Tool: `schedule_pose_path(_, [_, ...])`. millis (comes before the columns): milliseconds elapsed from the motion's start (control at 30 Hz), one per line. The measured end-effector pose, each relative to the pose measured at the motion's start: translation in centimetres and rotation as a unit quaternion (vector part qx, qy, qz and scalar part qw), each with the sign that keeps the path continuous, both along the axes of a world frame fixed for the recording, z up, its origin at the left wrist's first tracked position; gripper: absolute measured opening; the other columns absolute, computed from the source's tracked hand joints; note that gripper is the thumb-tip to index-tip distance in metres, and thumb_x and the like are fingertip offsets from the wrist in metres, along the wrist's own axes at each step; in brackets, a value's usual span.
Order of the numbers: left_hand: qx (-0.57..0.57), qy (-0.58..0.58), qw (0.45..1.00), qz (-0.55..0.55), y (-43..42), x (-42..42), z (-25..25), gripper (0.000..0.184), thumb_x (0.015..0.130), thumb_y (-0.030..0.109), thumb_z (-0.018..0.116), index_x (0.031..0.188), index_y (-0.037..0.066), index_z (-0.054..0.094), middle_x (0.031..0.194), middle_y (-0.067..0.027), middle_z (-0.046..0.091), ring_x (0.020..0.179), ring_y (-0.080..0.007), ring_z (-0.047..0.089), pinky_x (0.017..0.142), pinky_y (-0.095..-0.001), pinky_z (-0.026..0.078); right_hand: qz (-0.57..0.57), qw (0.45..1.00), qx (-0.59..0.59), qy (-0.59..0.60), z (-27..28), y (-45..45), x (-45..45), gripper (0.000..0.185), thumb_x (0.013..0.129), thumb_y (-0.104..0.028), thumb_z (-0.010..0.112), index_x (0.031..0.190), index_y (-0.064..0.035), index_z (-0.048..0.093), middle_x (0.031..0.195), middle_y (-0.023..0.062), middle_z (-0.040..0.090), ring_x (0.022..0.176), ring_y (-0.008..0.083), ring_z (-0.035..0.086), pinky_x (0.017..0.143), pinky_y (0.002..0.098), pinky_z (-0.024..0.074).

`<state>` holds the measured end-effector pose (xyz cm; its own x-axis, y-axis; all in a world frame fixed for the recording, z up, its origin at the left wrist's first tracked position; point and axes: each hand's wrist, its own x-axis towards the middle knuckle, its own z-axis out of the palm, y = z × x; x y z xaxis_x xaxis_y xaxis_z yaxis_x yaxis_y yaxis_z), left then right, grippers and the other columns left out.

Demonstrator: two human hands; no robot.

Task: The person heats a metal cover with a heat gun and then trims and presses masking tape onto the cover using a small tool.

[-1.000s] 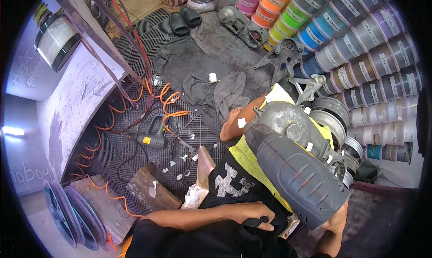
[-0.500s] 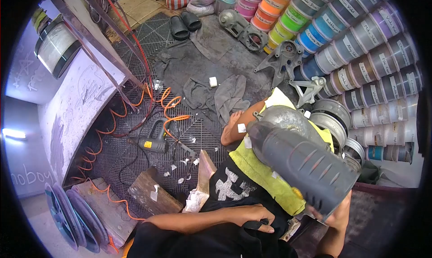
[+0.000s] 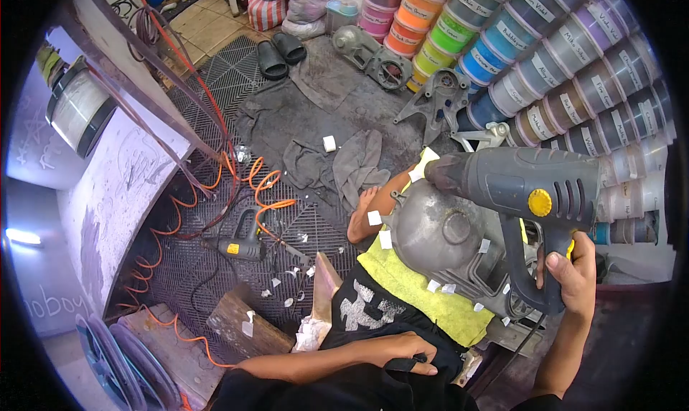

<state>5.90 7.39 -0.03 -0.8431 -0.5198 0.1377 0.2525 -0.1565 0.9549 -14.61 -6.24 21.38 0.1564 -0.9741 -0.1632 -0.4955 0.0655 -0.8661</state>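
Observation:
My right hand [image 3: 570,271] grips the handle of a grey heat gun [image 3: 502,185], its fingers at the yellow trigger. The nozzle points left, over the upper edge of a rounded metal engine cover [image 3: 438,228]. That cover lies on a yellow-green towel [image 3: 423,296] across my lap, with several small white pieces of tape [image 3: 386,239] on and around it. Resting in my lap, my left hand [image 3: 409,350] is closed on a fold of black cloth [image 3: 402,368].
A second heat gun [image 3: 244,246] lies on the black mat among white scraps, beside an orange coiled hose [image 3: 276,204]. A wooden block [image 3: 247,314] sits to the left. Metal parts [image 3: 438,106] and stacked labelled tubs [image 3: 484,56] stand at upper right. Grey cloths [image 3: 359,163] cover the floor.
The heat gun in my right hand has moved up and turned more level, uncovering the engine cover and the tape pieces. My left hand stays in place.

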Motion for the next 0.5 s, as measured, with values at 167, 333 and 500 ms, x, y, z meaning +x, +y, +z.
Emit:
schedule_pose_path(167, [0.01,-0.011,1.0,-0.018,-0.4,0.2,0.4,0.045,0.101,0.042,0.063,0.078,0.003,0.057,0.058,-0.0088,0.047,0.055,-0.0186,0.048,0.056,-0.0374,0.035,0.0,1.0,0.005,-0.02,-0.1,-0.3,-0.2,0.052,0.084,-0.034,0.078,0.111,0.0013,0.052,0.074,0.0108,0.061,0.049,0.0156,0.056,0.047,0.0278,0.0458])
schedule_pose_path(333, [0.023,0.011,1.0,-0.008,-0.2,0.0,0.3,0.045,0.101,0.041,0.064,0.077,0.003,0.056,0.056,-0.0078,0.044,0.053,-0.0179,0.045,0.054,-0.0371,0.034,-0.009,0.998,0.013,-0.061,0.7,-0.2,-0.2,0.051,0.082,-0.03,0.079,0.109,0.0067,0.056,0.074,0.0108,0.062,0.054,0.0171,0.058,0.051,0.0303,0.0478])
schedule_pose_path(500, [0.032,-0.001,0.999,-0.02,-0.5,0.3,0.7,0.044,0.101,0.04,0.064,0.077,0.003,0.055,0.057,-0.0065,0.043,0.054,-0.0165,0.045,0.053,-0.0373,0.034,-0.038,0.996,0.001,-0.081,0.9,0.4,-1.8,0.057,0.084,-0.035,0.079,0.115,0.0052,0.054,0.073,0.0111,0.061,0.05,0.0162,0.057,0.047,0.028,0.0468])
